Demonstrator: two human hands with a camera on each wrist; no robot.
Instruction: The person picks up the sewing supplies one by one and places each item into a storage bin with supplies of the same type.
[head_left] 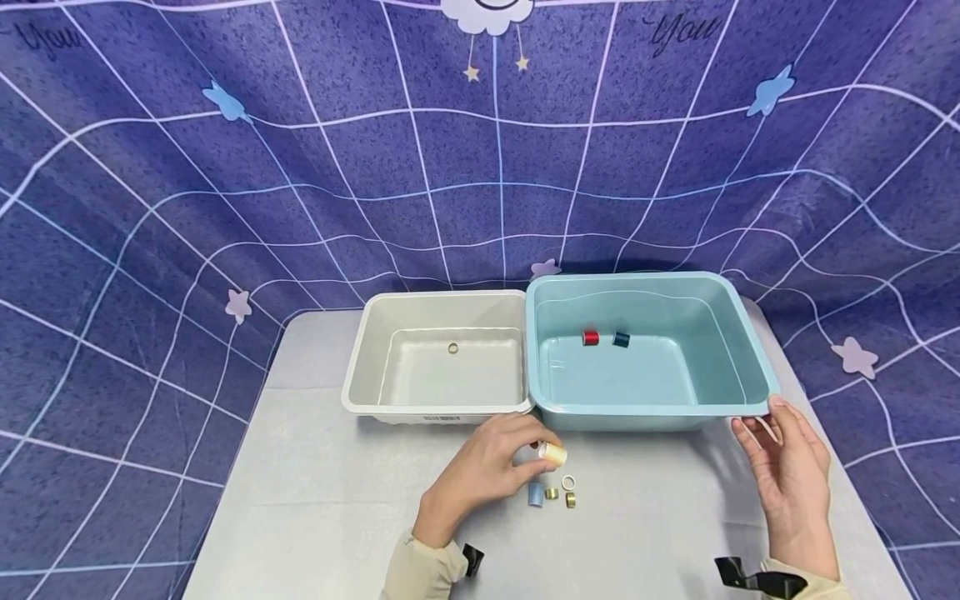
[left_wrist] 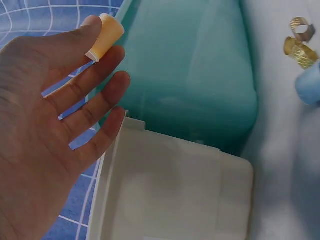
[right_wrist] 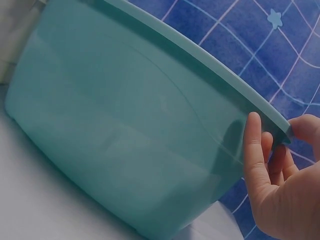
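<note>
My left hand (head_left: 498, 467) pinches a spool of pale orange thread (head_left: 553, 454) between thumb and index finger, in front of where the two bins meet. In the left wrist view the spool (left_wrist: 106, 37) is tilted, and the other fingers are spread. Below that hand on the table lie a light blue spool (head_left: 536, 494), two gold rings (head_left: 571, 500) and a pale ring (head_left: 568, 482). My right hand (head_left: 791, 467) holds the blue-green bin (head_left: 652, 410) by its near right corner, thumb over the rim (right_wrist: 280, 117) and fingers below.
Inside the blue-green bin sit a red spool (head_left: 591, 337) and a dark teal spool (head_left: 621, 339). To its left stands a white bin (head_left: 435, 409) with one gold ring (head_left: 453, 348) in it. A patterned blue curtain (head_left: 480, 208) hangs behind both bins.
</note>
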